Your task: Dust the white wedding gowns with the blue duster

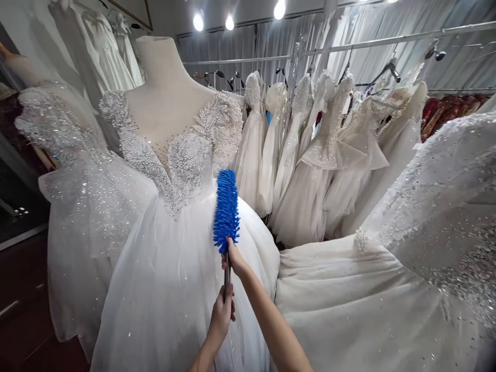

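Note:
A blue duster (226,209) with a shaggy head and a thin dark handle stands upright before me. My right hand (234,258) is closed around the handle just under the blue head. Lower down, my left hand (222,312) grips the same handle. Behind the duster is a white wedding gown (163,279) with a beaded bodice and a full tulle skirt, worn by a headless mannequin (165,77). The duster's head overlaps the gown's waist on the right side; whether it touches the fabric I cannot tell.
Another beaded gown (89,206) stands close on the left. At the right, a large sparkling gown (387,294) fills the near space. Several pale gowns (310,181) hang from a metal rail (403,39) behind. Dark red flooring (31,320) shows at lower left.

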Tool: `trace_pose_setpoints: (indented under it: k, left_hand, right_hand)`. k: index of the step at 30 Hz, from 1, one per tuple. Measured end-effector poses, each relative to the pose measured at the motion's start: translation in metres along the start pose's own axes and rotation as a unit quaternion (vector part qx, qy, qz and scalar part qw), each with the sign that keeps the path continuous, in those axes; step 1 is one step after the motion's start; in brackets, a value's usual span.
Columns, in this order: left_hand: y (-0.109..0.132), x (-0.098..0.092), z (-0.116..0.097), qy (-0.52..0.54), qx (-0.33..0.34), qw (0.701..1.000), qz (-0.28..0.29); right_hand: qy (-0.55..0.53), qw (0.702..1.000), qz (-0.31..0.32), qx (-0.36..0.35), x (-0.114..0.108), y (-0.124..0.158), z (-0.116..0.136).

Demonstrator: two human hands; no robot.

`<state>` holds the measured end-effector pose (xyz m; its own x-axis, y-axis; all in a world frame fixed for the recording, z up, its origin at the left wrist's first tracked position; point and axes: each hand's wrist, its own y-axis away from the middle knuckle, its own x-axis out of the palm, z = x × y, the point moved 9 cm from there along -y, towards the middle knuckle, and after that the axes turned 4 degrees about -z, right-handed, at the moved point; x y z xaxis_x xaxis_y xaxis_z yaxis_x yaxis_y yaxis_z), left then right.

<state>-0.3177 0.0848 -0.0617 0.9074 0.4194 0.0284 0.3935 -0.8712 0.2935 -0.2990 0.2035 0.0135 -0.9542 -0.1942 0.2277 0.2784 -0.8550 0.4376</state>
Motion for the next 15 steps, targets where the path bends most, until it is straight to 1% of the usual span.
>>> trace_pose_setpoints:
  k: [2, 4, 6, 8, 9, 11, 13, 15]
  left_hand:
    - [-0.005, -0.006, 0.028, -0.019, -0.018, 1.000, 0.002]
    - [-0.004, -0.007, 0.066, -0.034, -0.046, 0.998, 0.005]
    - [-0.002, -0.003, 0.101, -0.044, -0.079, 0.996, 0.009]
    - [0.000, 0.005, 0.125, -0.054, -0.105, 0.993, 0.014]
    - [0.000, 0.008, 0.132, -0.059, -0.113, 0.992, 0.017]
    - [-0.003, 0.011, 0.137, -0.064, -0.120, 0.990, 0.024]
    - [-0.009, 0.006, 0.138, -0.061, -0.116, 0.991, 0.028]
    - [-0.016, -0.003, 0.140, -0.062, -0.114, 0.991, 0.034]
  right_hand:
    - [-0.006, 0.999, -0.034, 0.039, -0.012, -0.008, -0.028]
    - [0.001, 0.996, -0.060, 0.066, -0.028, -0.010, -0.060]
    - [0.008, 0.993, -0.074, 0.087, -0.044, -0.009, -0.087]
    - [0.005, 0.991, -0.089, 0.101, -0.057, -0.010, -0.105]
    - [0.002, 0.990, -0.092, 0.105, -0.062, -0.011, -0.110]
    - [-0.004, 0.989, -0.098, 0.111, -0.065, -0.015, -0.116]
    - [-0.004, 0.988, -0.102, 0.112, -0.062, -0.022, -0.118]
    - [0.005, 0.988, -0.111, 0.105, -0.056, -0.029, -0.121]
